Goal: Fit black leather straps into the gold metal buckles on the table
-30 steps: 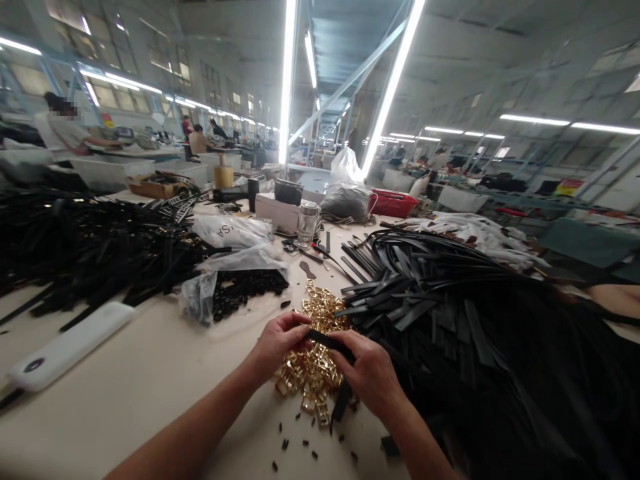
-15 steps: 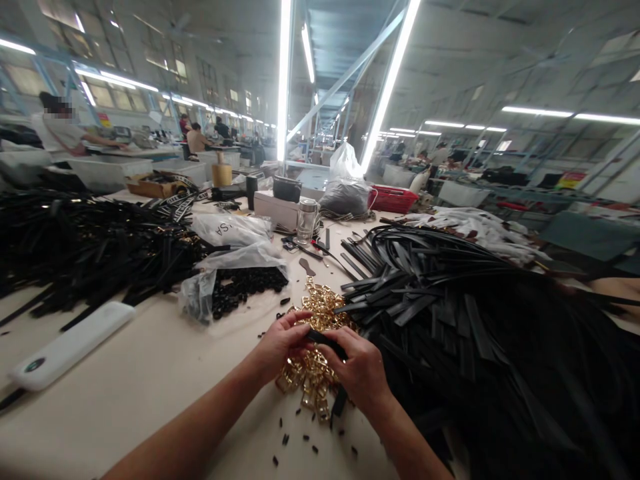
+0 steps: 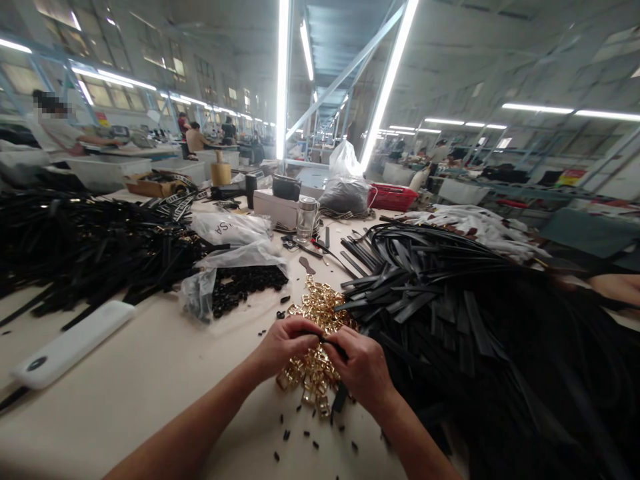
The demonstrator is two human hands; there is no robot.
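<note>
My left hand (image 3: 286, 345) and my right hand (image 3: 361, 368) meet over a heap of gold metal buckles (image 3: 320, 313) on the table. Both are closed in a pinch on one black strap (image 3: 334, 347), which runs between them and hangs down below my right hand. My left fingers are curled at the strap's end; whether a buckle is in them I cannot make out. A big pile of black straps (image 3: 450, 313) lies just right of my hands. Small black loops (image 3: 300, 437) are scattered on the table in front of me.
An open plastic bag of black parts (image 3: 240, 283) lies to the left of the buckles. Another heap of black straps (image 3: 90, 247) covers the far left, with a white flat device (image 3: 70, 343) near it. A glass jar (image 3: 306, 220), boxes and bags stand behind. Other people work at distant tables.
My two hands have drawn closer together over the buckles, so less of the black strap shows between them. The view has shifted slightly.
</note>
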